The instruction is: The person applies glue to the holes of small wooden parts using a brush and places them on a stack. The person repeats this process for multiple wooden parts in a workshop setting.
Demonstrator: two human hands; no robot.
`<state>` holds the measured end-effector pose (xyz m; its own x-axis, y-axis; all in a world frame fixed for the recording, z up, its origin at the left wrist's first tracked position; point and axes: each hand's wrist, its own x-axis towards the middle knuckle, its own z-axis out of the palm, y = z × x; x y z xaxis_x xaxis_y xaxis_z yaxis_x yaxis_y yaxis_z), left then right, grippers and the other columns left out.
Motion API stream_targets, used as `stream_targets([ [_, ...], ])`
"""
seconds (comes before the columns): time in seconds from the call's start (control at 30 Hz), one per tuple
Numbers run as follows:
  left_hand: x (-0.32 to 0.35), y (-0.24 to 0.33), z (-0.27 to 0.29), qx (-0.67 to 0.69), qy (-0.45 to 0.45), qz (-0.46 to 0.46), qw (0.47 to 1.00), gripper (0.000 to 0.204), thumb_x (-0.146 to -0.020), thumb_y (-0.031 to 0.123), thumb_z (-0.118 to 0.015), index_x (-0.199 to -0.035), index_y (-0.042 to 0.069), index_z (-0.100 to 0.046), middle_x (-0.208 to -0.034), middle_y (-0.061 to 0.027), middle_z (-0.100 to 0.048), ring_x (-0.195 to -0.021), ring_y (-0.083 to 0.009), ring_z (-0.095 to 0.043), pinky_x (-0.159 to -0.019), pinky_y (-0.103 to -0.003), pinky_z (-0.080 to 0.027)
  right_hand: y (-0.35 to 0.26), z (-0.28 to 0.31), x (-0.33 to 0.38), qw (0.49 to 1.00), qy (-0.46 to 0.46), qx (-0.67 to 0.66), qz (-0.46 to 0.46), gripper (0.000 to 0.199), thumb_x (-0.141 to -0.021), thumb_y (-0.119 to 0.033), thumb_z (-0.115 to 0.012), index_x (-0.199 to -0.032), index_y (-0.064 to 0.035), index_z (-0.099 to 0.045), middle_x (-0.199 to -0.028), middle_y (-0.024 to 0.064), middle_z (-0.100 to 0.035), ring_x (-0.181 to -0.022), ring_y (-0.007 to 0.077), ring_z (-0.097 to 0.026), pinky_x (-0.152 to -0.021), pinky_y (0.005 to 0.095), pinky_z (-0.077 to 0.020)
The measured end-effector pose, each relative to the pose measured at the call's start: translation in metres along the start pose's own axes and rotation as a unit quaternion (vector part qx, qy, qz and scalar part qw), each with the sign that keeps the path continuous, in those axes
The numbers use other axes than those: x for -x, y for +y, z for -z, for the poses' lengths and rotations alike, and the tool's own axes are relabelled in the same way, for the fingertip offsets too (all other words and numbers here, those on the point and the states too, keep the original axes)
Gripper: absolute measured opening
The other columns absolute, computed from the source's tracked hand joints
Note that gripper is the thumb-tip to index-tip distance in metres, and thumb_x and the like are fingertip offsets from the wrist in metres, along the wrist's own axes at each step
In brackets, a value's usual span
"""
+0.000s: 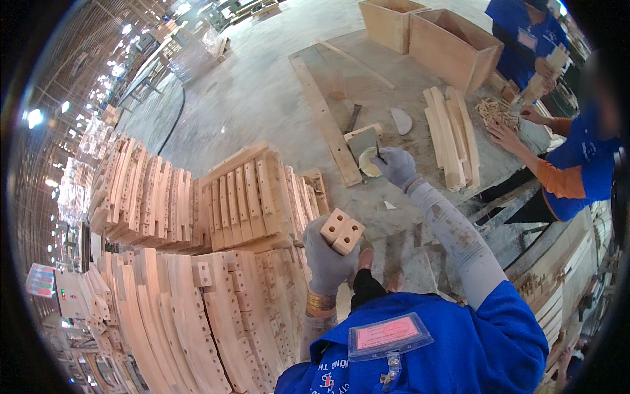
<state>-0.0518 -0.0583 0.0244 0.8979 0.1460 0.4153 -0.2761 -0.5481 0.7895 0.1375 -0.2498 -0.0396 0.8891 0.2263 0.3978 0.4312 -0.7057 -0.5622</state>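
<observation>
My left hand (327, 259), in a grey glove, is closed around wooden pieces (342, 231) held together. Their square ends face up and show several drilled holes. Ahead and to the right, my gloved right hand (398, 168) grips a thin dark stick-like tool (378, 152). It is held over a small round bowl (369, 164) with pale stuff inside; the tool's lower end is too small to make out. A flat greenish-grey piece (362, 140) lies just beyond the bowl, close to a hammer-like tool (353, 118).
Drilled wooden parts stand in tall stacks (230, 308) on my left. A long board (325, 121) and curved slats (453, 138) lie on the worktable (413, 210). Two co-workers sit at the right by a dowel pile (495, 115); wooden boxes (453, 49) stand behind.
</observation>
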Motion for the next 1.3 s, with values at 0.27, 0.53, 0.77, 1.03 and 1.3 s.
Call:
stream_targets([
  [0.27,-0.003,-0.01,0.006,-0.063,0.005,-0.04,0.997,0.06,-0.067,0.013,-0.08,-0.112,0.001,-0.043,-0.1,-0.0116,-0.052,-0.087,-0.023,-0.055,-0.076,-0.035,-0.046,-0.006,-0.014,-0.007,0.999,-0.053,0.003,-0.009,0.028,-0.084,-0.036,-0.056,-0.091,-0.0108,-0.067,-0.084,0.0121,-0.065,-0.077,0.0317,-0.062,-0.064,0.0417,-0.0486],
  [0.53,-0.016,-0.003,-0.005,-0.044,-0.003,-0.05,0.998,0.058,-0.066,0.013,-0.08,-0.111,0.003,-0.045,-0.097,-0.0106,-0.055,-0.085,-0.0227,-0.056,-0.075,-0.035,-0.047,0.003,0.0,0.011,0.997,-0.033,-0.068,-0.018,0.027,-0.083,-0.034,-0.061,-0.086,-0.0077,-0.067,-0.079,0.0154,-0.063,-0.068,0.0332,-0.061,-0.061,0.0391,-0.0482],
  [0.77,-0.019,-0.006,-0.01,-0.078,-0.014,-0.034,0.996,0.056,-0.067,0.015,-0.08,-0.109,0.002,-0.046,-0.093,-0.01,-0.057,-0.081,-0.0233,-0.058,-0.072,-0.035,-0.048,-0.047,0.06,0.009,0.853,0.051,-0.463,-0.235,0.023,-0.09,-0.022,-0.059,-0.089,-0.0002,-0.065,-0.071,0.0022,-0.061,-0.06,0.0089,-0.056,-0.055,0.0225,-0.0443],
  [1.03,-0.031,0.017,-0.021,-0.114,-0.019,-0.075,0.99,0.062,-0.062,0.018,-0.081,-0.111,0.003,-0.047,-0.101,-0.0132,-0.055,-0.09,-0.0269,-0.056,-0.077,-0.038,-0.046,-0.13,0.166,0.035,0.873,-0.019,-0.475,-0.109,0.018,-0.088,-0.015,-0.061,-0.09,0.0021,-0.065,-0.07,0.0018,-0.062,-0.063,0.0052,-0.055,-0.055,0.0209,-0.0443],
  [1.3,-0.036,0.042,-0.034,-0.07,-0.026,-0.072,0.995,0.06,-0.062,0.018,-0.081,-0.111,0.004,-0.047,-0.101,-0.0127,-0.054,-0.092,-0.0294,-0.054,-0.081,-0.04,-0.042,-0.126,0.18,0.049,0.942,-0.025,-0.333,0.035,0.012,-0.084,-0.01,-0.062,-0.084,0.0018,-0.065,-0.069,0.0078,-0.062,-0.061,0.0132,-0.06,-0.055,0.024,-0.0462],
])
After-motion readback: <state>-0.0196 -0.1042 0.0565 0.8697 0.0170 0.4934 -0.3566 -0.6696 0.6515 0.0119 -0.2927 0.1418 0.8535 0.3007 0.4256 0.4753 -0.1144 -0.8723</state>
